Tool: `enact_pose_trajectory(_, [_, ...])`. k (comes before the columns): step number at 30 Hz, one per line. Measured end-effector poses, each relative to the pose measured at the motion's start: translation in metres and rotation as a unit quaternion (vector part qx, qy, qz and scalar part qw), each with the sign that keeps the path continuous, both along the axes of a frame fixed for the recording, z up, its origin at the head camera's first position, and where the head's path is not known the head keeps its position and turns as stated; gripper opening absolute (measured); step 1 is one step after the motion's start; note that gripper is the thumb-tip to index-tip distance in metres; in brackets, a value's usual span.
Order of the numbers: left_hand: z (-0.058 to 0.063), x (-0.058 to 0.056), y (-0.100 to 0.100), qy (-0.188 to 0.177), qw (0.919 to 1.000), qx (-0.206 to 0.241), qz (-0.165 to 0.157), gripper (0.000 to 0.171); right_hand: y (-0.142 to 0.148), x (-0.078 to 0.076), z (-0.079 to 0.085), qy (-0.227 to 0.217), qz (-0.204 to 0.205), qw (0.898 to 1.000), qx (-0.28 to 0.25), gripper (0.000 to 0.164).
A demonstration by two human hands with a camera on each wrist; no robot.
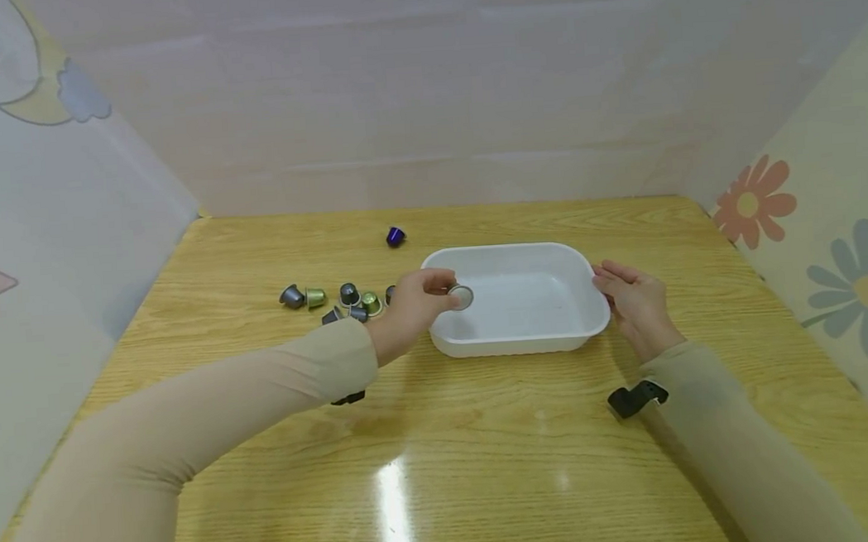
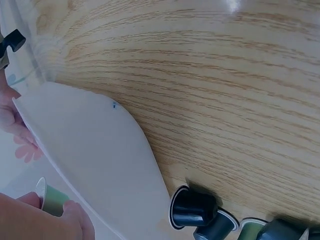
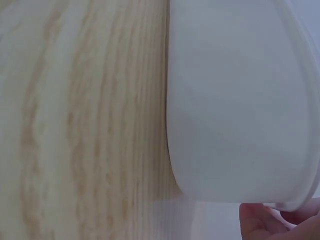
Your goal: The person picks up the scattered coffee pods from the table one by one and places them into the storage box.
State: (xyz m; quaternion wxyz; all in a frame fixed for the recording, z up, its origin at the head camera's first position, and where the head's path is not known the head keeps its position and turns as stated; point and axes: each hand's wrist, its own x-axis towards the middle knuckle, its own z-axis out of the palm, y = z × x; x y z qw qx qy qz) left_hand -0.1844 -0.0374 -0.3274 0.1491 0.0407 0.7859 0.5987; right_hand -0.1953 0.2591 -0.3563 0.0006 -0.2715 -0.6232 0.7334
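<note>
My left hand (image 1: 410, 312) pinches a coffee capsule (image 1: 462, 297) between thumb and fingers, over the left part of a white plastic tub (image 1: 521, 345). Its pale lid faces the head camera, while the left wrist view shows the green body (image 2: 54, 201). At the tub's right end, my right hand (image 1: 639, 306) grips the rim, with thumb and fingers about the edge in the right wrist view. Left of the tub lies a loose group of dark and green capsules, among them a dark one (image 1: 349, 293) and a green one (image 1: 315, 297); my left hand partly hides one.
A dark blue capsule (image 1: 395, 237) lies by itself behind the group, toward the back of the wooden table (image 1: 490, 450). A pale wall (image 1: 439, 113) rises at the table's back edge, with decorated panels on both sides.
</note>
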Motion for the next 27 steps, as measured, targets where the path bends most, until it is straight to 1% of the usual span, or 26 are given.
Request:
enact_pose_trajectory(4, [-0.001,-0.003,0.003,-0.005,1.0,-0.002,-0.004,0.043,0.002,0.0,-0.001,0.003,-0.013,1.0,0.006,0.054])
enact_pose_trajectory(6, [0.0,-0.007,0.004,-0.007,1.0,-0.001,-0.006,0.043,0.002,0.001,-0.002,0.003,-0.016,1.0,0.013,0.053])
enact_pose_trajectory(9, [-0.001,-0.014,0.005,-0.02,0.9997,0.015,-0.004,0.043,0.003,0.0,-0.003,0.005,-0.017,1.0,0.01,0.054])
enact_pose_trajectory(12, [-0.002,-0.022,0.006,-0.042,0.9983,0.041,0.008,0.044,0.003,-0.001,-0.003,0.01,-0.013,1.0,0.005,0.055])
enact_pose_trajectory(14, [-0.001,-0.025,0.007,-0.053,0.9973,0.048,0.016,0.045,0.003,-0.001,-0.004,0.013,-0.011,1.0,0.002,0.055])
enact_pose_trajectory(18, [-0.002,-0.029,0.008,-0.057,0.9976,0.035,0.02,0.045,0.003,-0.001,-0.005,0.021,-0.01,1.0,-0.006,0.055])
enact_pose_trajectory(27, [-0.006,-0.03,0.01,-0.044,0.999,0.012,0.0,0.042,0.003,-0.002,-0.005,0.012,-0.011,1.0,0.003,0.053])
